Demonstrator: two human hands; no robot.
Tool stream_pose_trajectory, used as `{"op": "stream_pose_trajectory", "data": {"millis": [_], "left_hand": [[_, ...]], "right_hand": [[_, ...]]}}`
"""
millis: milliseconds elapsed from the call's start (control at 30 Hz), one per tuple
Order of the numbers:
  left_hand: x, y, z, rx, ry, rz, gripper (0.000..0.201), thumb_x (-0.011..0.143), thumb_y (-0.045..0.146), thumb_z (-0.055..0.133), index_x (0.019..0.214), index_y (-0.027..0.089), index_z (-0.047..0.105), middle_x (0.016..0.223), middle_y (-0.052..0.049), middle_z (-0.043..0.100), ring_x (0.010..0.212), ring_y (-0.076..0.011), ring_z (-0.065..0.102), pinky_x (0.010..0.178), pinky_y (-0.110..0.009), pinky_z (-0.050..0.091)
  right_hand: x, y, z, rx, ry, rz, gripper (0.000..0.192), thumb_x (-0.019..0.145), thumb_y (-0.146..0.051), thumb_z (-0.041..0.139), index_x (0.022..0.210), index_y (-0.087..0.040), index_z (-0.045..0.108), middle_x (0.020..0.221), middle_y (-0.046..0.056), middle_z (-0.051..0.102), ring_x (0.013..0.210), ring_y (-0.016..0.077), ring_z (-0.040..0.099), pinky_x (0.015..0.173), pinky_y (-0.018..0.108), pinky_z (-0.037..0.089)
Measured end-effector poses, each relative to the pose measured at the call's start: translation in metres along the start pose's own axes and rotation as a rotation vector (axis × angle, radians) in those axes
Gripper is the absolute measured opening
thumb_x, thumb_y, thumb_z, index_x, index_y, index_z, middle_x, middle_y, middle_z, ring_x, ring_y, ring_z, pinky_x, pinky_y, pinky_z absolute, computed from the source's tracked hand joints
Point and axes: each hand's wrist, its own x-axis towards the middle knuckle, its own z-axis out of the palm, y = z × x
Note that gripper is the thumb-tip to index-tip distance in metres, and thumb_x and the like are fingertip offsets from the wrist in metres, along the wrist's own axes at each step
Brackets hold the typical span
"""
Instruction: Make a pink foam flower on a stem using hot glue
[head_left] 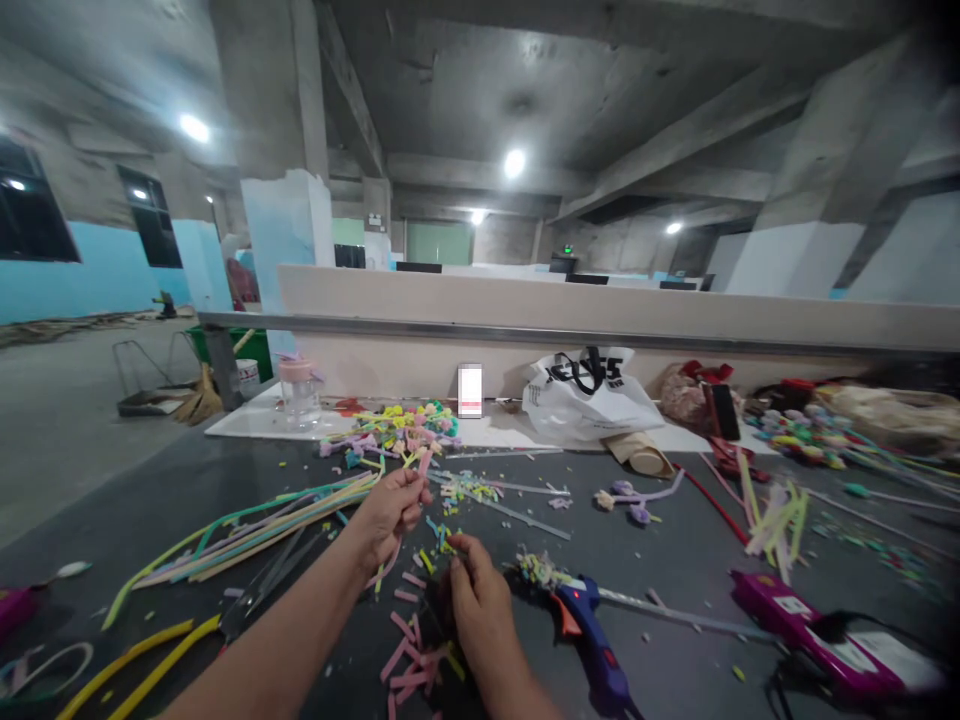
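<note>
My left hand (394,510) is closed in a pinch on a pink fuzzy craft stem (425,462), its tip sticking up past the fingers. Lower and to the right, my right hand (480,595) hovers at or rests on the dark tabletop, fingers loosely bent and apart, with nothing visible in them. Short pink stem pieces (409,665) lie scattered left of it. A blue glue gun (596,640) with an orange trigger lies to its right, a clear glue stick in its back. Yellow-handled shears (172,650) lie partly behind my left forearm.
Long pastel stems (277,520) lie left of my hands. Beyond them is a pile of small fuzzy flowers (409,425). A clear jar (298,395), a phone (470,390) and a white bag (589,400) line the back panel. A magenta tool (817,635) lies at right.
</note>
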Motion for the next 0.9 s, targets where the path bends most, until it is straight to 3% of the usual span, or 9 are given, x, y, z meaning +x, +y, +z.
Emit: {"op": "stream_pose_trajectory", "data": {"millis": [233,400,533,633,733,833,900], "left_hand": [[0.002,-0.024,-0.008,-0.163,-0.011,-0.008,0.029,0.066,0.033,0.067,0.077,0.016,0.047,0.059,0.007,0.052,0.033,0.0019,0.028,0.034,-0.012,0.014],[-0.004,-0.034,-0.009,-0.199,-0.090,-0.026,0.022,0.071,0.028,0.065,0.077,0.014,0.050,0.058,0.005,0.055,0.032,0.0016,0.030,0.033,-0.013,0.018],[-0.006,-0.033,-0.011,-0.215,-0.109,-0.021,0.018,0.073,0.026,0.063,0.076,0.014,0.050,0.058,0.005,0.055,0.032,0.0013,0.031,0.033,-0.012,0.019],[-0.007,-0.032,-0.014,-0.225,-0.111,-0.015,0.016,0.075,0.025,0.062,0.075,0.014,0.050,0.058,0.005,0.055,0.032,0.0012,0.031,0.033,-0.013,0.019],[-0.007,-0.031,-0.015,-0.237,-0.121,-0.008,0.015,0.076,0.025,0.060,0.075,0.014,0.051,0.061,0.004,0.057,0.034,0.0008,0.033,0.034,-0.013,0.019],[-0.008,-0.031,-0.015,-0.253,-0.134,-0.005,0.014,0.077,0.025,0.060,0.076,0.014,0.052,0.061,0.003,0.057,0.035,0.0002,0.034,0.035,-0.013,0.021],[-0.008,-0.031,-0.014,-0.261,-0.145,-0.007,0.013,0.078,0.025,0.059,0.076,0.014,0.052,0.060,0.002,0.056,0.036,-0.0002,0.035,0.036,-0.014,0.022]], "right_hand": [[-0.003,-0.001,0.005,-0.143,-0.106,-0.012,0.024,0.084,-0.021,0.036,0.102,-0.019,0.052,0.055,-0.004,0.055,0.043,0.0126,0.050,0.046,0.022,0.039],[-0.005,-0.004,0.008,-0.242,-0.134,-0.125,0.026,0.083,-0.015,0.036,0.103,-0.019,0.052,0.061,-0.003,0.056,0.052,0.0127,0.053,0.052,0.021,0.040],[-0.010,-0.024,0.004,-0.332,-0.180,-0.228,0.029,0.080,-0.011,0.038,0.104,-0.017,0.052,0.071,0.001,0.061,0.063,0.0135,0.057,0.061,0.022,0.044],[-0.014,-0.047,-0.022,-0.453,-0.240,-0.290,0.025,0.082,-0.015,0.040,0.101,-0.019,0.055,0.092,0.006,0.063,0.084,0.0161,0.059,0.075,0.025,0.045],[-0.015,-0.054,-0.070,-0.666,-0.138,-0.165,0.021,0.083,-0.022,0.040,0.097,-0.019,0.055,0.085,0.006,0.064,0.076,0.0174,0.061,0.068,0.027,0.046],[-0.016,-0.036,-0.120,-0.943,-0.050,0.005,0.021,0.082,-0.033,0.042,0.087,-0.018,0.055,0.077,0.007,0.065,0.067,0.0210,0.062,0.062,0.031,0.044],[-0.020,-0.019,-0.142,-1.062,0.001,0.065,0.028,0.079,-0.042,0.045,0.088,-0.017,0.055,0.075,0.009,0.064,0.069,0.0240,0.062,0.064,0.033,0.044]]}}
